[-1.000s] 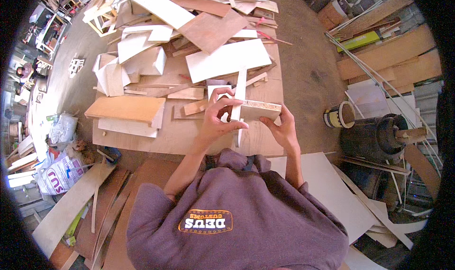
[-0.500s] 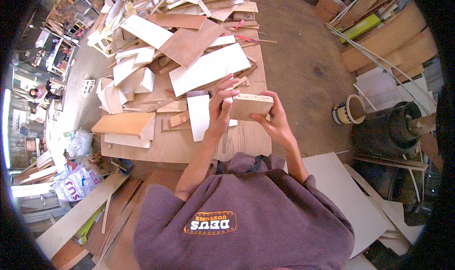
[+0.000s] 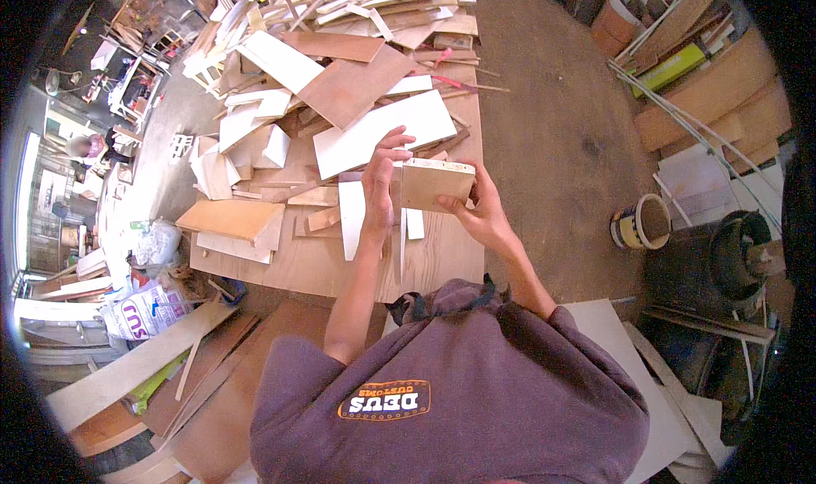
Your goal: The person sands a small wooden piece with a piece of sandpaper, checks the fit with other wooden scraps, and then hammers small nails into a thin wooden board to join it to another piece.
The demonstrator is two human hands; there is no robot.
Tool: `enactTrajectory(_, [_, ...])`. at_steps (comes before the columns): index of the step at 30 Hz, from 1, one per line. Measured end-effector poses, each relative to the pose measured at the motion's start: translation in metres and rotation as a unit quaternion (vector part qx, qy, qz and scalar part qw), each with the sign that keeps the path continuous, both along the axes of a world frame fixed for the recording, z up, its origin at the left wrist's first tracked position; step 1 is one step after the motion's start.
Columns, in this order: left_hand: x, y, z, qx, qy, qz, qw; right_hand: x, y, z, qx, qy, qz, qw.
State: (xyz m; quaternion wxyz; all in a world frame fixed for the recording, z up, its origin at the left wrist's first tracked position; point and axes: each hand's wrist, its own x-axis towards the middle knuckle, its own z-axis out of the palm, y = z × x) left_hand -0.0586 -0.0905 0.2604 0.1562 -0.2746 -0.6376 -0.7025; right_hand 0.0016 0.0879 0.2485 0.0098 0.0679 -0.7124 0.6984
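My right hand (image 3: 484,215) grips a small rectangular wood block (image 3: 435,184), its thumb across the pale brown face. Small dark marks or holes show along the block's whitish top edge. Just left of the block my left hand (image 3: 379,191) is raised with its fingers apart, the tips slightly bent. A thin pale strip (image 3: 397,250), seen nearly edge-on, runs between this hand and the block; whether the left palm or thumb touches it cannot be made out. Beneath both hands is a wooden tabletop (image 3: 438,259).
Scrap boards (image 3: 387,131) and offcuts pile over the table's middle and far end. An orange-brown board (image 3: 229,218) lies at the near left. On the right floor stand a bucket (image 3: 642,222) and a black drum (image 3: 693,259). A person (image 3: 89,148) is far left.
My left fingers have come away from the block and spread. The block, held in my right hand, has shifted slightly left and turned more of its broad face into view.
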Motion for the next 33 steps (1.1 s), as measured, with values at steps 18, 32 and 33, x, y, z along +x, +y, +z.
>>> enactTrajectory(18, [0.008, -0.009, 0.004, -0.007, -0.037, 0.023, 0.999, -0.015, -0.003, 0.013, -0.021, 0.019, 0.044, 0.999])
enactTrajectory(32, [0.028, -0.006, 0.001, 0.021, -0.024, 0.012, 0.999, 0.006, 0.003, 0.003, -0.013, 0.019, 0.048, 0.999])
enactTrajectory(33, [0.03, -0.006, 0.001, 0.026, -0.024, 0.017, 0.999, 0.007, 0.003, 0.003, -0.012, 0.019, 0.049, 0.999])
